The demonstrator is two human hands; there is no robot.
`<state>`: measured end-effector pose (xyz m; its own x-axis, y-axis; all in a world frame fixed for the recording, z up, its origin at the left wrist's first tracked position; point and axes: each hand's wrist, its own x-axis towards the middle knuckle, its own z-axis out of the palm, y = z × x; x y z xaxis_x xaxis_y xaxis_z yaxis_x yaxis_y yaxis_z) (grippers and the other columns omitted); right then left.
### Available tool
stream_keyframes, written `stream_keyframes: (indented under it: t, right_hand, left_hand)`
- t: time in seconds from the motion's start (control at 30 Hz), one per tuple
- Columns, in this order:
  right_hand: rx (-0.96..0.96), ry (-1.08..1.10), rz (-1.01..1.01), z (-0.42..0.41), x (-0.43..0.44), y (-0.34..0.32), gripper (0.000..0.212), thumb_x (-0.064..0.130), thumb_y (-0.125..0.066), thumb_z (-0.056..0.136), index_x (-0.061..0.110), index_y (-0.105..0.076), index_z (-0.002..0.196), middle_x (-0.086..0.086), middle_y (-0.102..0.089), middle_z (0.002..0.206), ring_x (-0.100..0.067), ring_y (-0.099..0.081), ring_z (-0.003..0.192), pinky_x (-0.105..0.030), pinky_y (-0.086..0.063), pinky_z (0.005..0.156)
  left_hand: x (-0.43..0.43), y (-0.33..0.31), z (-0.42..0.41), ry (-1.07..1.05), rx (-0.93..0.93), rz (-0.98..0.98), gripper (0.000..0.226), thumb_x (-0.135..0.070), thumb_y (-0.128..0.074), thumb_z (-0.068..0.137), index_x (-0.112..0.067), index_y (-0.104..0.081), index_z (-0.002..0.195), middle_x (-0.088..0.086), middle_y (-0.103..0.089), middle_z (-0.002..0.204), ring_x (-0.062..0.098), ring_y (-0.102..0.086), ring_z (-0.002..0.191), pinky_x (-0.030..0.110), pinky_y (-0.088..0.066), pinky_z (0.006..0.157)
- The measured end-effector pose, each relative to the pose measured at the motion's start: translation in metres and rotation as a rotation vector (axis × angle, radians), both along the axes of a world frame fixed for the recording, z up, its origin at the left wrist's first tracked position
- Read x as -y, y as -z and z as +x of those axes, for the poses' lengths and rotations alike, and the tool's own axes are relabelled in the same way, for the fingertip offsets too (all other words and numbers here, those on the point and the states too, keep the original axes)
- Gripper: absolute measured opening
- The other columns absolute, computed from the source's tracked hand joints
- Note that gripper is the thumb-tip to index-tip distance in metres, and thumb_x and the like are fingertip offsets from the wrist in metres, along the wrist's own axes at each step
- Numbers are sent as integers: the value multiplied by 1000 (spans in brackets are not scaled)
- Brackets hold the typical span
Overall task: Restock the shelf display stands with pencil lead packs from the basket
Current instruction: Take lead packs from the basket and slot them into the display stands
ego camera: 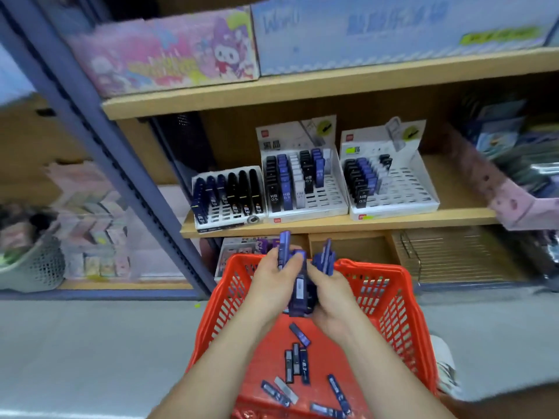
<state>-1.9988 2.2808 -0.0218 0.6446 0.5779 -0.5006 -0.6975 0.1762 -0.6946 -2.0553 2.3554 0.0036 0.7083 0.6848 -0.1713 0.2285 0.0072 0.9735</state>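
The right stand has lots of empty slots on its right side. The middle stand has some too. The board above hangs over them, and a pink box pokes out on the right.

Three display stands sit at twelve o'clock from one red basket. About eight loose lead packs lie inside it. Two hands, the left hand and the right hand, grip one bundle, too bunched to count. Two boxes stand higher, toward eleven and one o'clock.
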Motion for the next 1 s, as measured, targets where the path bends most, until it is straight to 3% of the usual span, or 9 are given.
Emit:
stream_keyframes:
  t: [0.1,0.17,0.27,0.33,0.47,0.7,0.83,0.93,1.0]
  right_hand:
    - [-88,-95,164,1,15,-18,39,17,-68,82,-4,-67,114,-27,-58,115,-36,-51,103,-54,-39,95]
    - [-101,-134,217,2,19,-28,42,10,-65,82,-7,-63,120,-29,-60,119,-40,-53,111,-56,-34,108]
    - [-98,-155,236,0,19,-43,31,3,-65,77,-4,-68,106,-25,-69,102,-34,-64,88,-42,-53,83]
    - [-137,-136,239,-1,12,-50,20,6,-62,83,0,-69,101,-19,-72,94,-28,-68,74,-33,-54,66]
    - [-108,-177,285,-7,3,-66,30,27,-56,97,6,-69,115,-18,-73,109,-30,-72,96,-41,-57,77]
    - [-75,-253,341,2,-8,-72,36,23,-59,90,6,-66,121,-22,-69,115,-35,-68,106,-48,-52,91]
    - [-25,-225,338,18,-17,-69,15,0,-59,90,2,-68,102,-14,-72,77,-20,-69,62,-28,-53,51]
    - [159,-246,185,31,-25,-66,13,-5,-65,85,4,-64,93,-7,-60,62,-14,-56,52,-25,-46,47]
    - [264,-264,168,38,-30,-64,16,-5,-68,84,5,-66,96,-6,-64,66,-12,-58,52,-23,-47,50]
  left_hand:
    - [3,-16,-5,-23,72,-86,11,-22,-57,95,-14,-63,99,12,-69,83,20,-67,67,35,-53,62]
    - [3,-25,-5,-77,107,-87,12,-23,-56,95,-13,-63,97,17,-70,89,28,-68,75,43,-57,67]
    - [-1,-38,-4,-193,126,47,9,-26,-56,94,-21,-62,89,11,-68,87,31,-66,83,54,-53,82]
    - [-2,-48,-2,-214,140,110,8,-29,-56,94,-24,-59,88,4,-66,84,27,-65,84,51,-53,83]
    - [0,-55,3,-191,85,266,5,-30,-55,94,-30,-58,90,-5,-67,89,15,-64,89,40,-51,86]
    - [-13,-55,20,-169,71,146,24,-55,-47,87,-36,-62,89,1,-66,101,19,-62,100,42,-49,92]
    - [-27,-62,29,-39,63,-93,27,-44,-42,98,-29,-64,104,-3,-72,97,12,-67,90,27,-52,83]
    - [-40,-65,33,37,66,-99,37,-46,-34,100,-30,-64,114,-2,-74,94,18,-66,69,26,-49,64]
    - [-48,-65,37,38,102,-158,37,-47,-32,100,-32,-63,117,1,-74,100,35,-67,89,39,-48,76]
